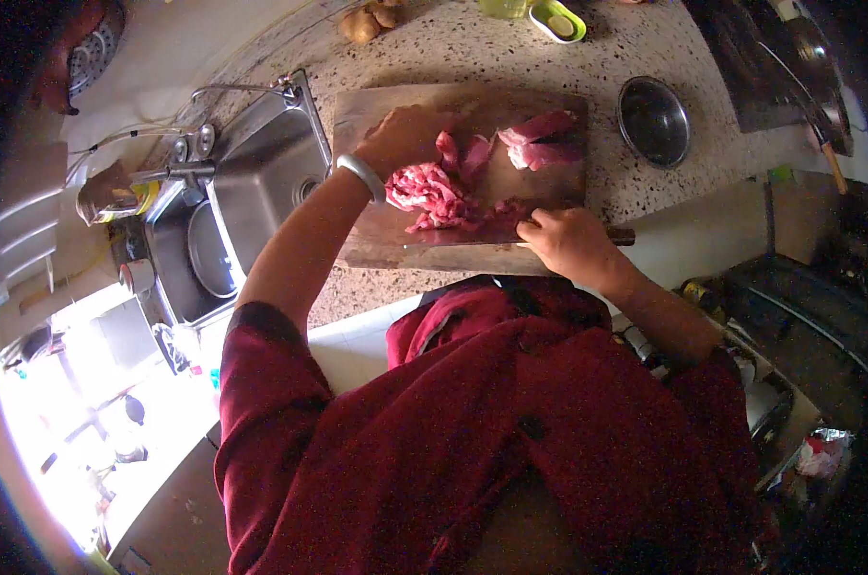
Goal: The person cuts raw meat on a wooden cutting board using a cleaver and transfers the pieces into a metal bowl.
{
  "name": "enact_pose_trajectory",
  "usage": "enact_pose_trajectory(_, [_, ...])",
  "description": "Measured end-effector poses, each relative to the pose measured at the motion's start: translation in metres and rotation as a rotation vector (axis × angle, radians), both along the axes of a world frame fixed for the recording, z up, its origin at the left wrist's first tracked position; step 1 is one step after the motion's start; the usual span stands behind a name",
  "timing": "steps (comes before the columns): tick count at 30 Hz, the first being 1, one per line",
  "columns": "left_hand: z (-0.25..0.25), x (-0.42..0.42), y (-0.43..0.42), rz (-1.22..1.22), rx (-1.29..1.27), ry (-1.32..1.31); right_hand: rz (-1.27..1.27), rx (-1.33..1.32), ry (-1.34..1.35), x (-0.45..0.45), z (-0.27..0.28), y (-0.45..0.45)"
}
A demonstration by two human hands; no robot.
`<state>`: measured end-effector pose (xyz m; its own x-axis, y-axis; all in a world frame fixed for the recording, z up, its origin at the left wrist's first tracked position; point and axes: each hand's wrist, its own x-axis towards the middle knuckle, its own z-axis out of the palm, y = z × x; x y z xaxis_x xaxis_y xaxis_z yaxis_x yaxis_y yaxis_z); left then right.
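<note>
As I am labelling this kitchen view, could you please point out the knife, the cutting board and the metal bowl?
Knife [484, 237]: head view, on the blade.
Cutting board [371, 236]: head view, on bare wood near its lower left corner.
Metal bowl [654, 125]: head view, on its inside.

The raw meat strips [422, 190] are pinkish red flecked with white, the rectangular wooden board [376, 244] brown, the pale counter [606, 67] dark-speckled, the cloth garment [510, 393] deep maroon.
</note>
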<state>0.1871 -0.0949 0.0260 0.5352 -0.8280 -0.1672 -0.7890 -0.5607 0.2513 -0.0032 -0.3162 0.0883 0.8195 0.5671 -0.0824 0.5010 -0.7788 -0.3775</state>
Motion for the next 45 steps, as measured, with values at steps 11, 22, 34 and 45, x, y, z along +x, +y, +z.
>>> enact_pose_trajectory(11, [0.022,0.041,0.004,0.285,-0.008,0.541,-0.071,0.043,-0.043,-0.004,-0.011,0.006])
enact_pose_trajectory(22, [0.002,0.012,0.002,-0.242,-0.234,-0.051,-0.088,0.047,0.042,0.000,-0.005,0.004])
enact_pose_trajectory(34, [0.027,0.010,0.004,-0.102,0.493,-0.166,-0.096,0.101,0.063,-0.001,-0.014,0.002])
enact_pose_trajectory(45, [0.017,-0.015,-0.011,0.042,-0.184,-0.008,-0.088,0.077,0.024,-0.003,-0.012,0.004])
